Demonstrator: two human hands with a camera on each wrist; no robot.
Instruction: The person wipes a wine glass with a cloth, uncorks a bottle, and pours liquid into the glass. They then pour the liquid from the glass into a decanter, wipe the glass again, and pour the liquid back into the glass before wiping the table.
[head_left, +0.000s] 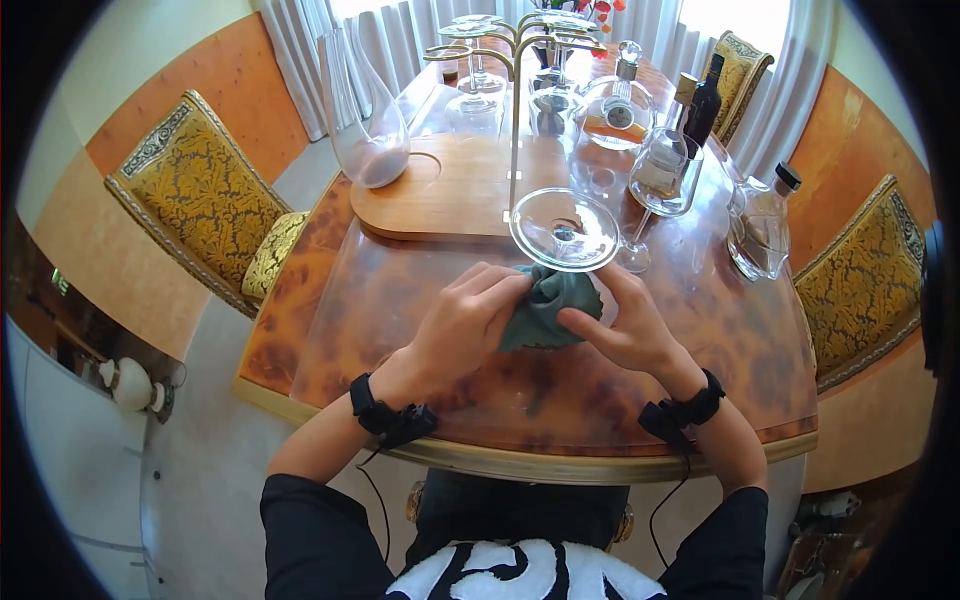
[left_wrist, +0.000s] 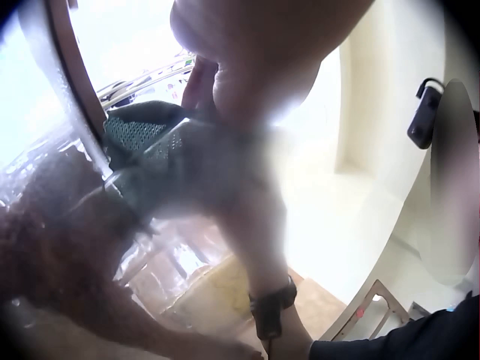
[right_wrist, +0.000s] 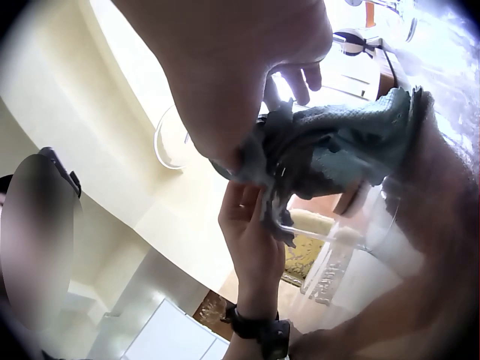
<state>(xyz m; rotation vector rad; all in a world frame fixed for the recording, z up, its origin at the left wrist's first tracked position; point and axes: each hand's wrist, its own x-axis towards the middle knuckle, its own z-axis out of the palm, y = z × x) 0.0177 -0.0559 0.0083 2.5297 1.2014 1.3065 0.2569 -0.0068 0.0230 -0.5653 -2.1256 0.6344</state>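
Observation:
A stemmed glass [head_left: 541, 222] is held foot up over the near part of the table, its clear round foot facing the head camera. Bunched around it below the foot is a green cloth [head_left: 555, 312], which hides much of the glass. My left hand [head_left: 462, 318] pinches the cloth from the left. From the right, my right hand [head_left: 637, 322] grips the cloth, thumb in front and fingers behind, close under the foot. In the right wrist view, folds of the cloth [right_wrist: 352, 135] hang between both hands, with a clear curved glass edge below them.
Beyond the hands stands a wooden board [head_left: 465, 200] with a metal rack [head_left: 515, 120] and hanging glasses. A decanter [head_left: 370, 130] rests on its left. At right are a wine glass [head_left: 665, 180], a round bottle [head_left: 618, 110], a dark bottle [head_left: 705, 100] and a tilted decanter [head_left: 760, 230].

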